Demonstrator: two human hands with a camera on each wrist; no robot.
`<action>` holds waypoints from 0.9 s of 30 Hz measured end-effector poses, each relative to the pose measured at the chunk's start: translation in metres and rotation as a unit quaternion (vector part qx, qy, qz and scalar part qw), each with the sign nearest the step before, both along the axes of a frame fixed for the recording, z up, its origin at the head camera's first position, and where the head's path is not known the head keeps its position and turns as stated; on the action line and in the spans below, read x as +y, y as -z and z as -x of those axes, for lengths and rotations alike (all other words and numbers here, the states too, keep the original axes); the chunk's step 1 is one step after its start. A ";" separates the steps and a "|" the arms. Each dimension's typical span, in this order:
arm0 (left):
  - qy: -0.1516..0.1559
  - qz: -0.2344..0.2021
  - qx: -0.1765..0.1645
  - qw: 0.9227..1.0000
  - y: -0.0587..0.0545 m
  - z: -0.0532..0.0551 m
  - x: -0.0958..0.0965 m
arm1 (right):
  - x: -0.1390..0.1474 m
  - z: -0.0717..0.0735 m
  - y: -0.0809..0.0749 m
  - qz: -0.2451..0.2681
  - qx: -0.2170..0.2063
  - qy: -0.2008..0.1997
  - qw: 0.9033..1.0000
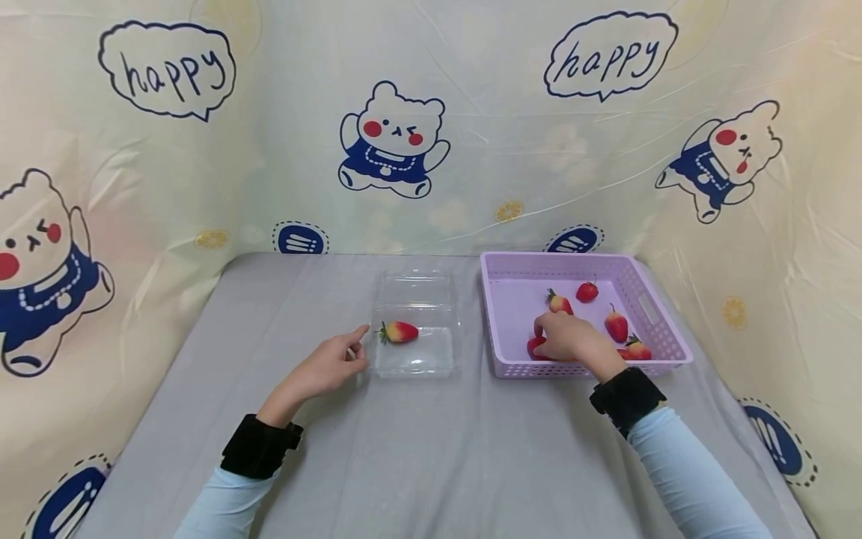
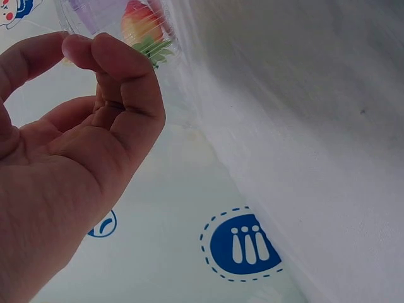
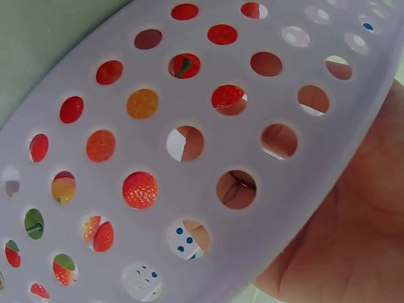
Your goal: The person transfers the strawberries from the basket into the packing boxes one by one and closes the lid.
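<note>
My left hand is at the left edge of a clear plastic box, its index finger reaching toward the rim and its other fingers loosely bent. Inside the box lies one red-and-yellow strawberry, green leaves toward that hand. In the left wrist view the fingertips overlap the box's edge. My right hand reaches into a lilac basket and pinches a red strawberry near the front wall. In the right wrist view the perforated basket wall hides most of the fingers.
Several more strawberries lie in the basket, among them a round one at the back and one on the right. The box's raised lid is on its far side. Grey cloth covers the table, with a printed curtain behind.
</note>
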State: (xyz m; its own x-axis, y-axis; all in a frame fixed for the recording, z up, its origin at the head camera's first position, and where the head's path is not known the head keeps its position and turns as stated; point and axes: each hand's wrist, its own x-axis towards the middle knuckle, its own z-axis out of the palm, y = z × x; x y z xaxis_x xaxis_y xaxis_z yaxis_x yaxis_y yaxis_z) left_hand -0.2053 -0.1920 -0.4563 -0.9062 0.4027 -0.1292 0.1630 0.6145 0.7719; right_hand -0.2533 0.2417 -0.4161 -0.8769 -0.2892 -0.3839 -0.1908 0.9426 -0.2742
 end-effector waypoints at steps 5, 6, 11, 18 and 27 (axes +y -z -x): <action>0.000 0.000 -0.001 1.000 -0.001 -0.001 0.000 | -0.001 -0.001 0.000 -0.001 0.003 0.001 1.000; 0.000 0.000 -0.002 1.000 -0.001 -0.001 0.000 | -0.002 -0.001 0.000 -0.001 0.004 0.001 1.000; -0.001 0.000 -0.006 1.000 -0.002 -0.001 0.000 | -0.004 -0.001 0.001 -0.003 0.009 0.003 1.000; -0.002 0.003 -0.003 1.000 -0.002 -0.001 -0.001 | -0.006 0.003 0.006 0.009 0.013 0.015 1.000; -0.001 0.000 -0.006 1.000 -0.001 0.000 0.000 | -0.008 0.005 0.010 0.015 0.009 0.027 0.999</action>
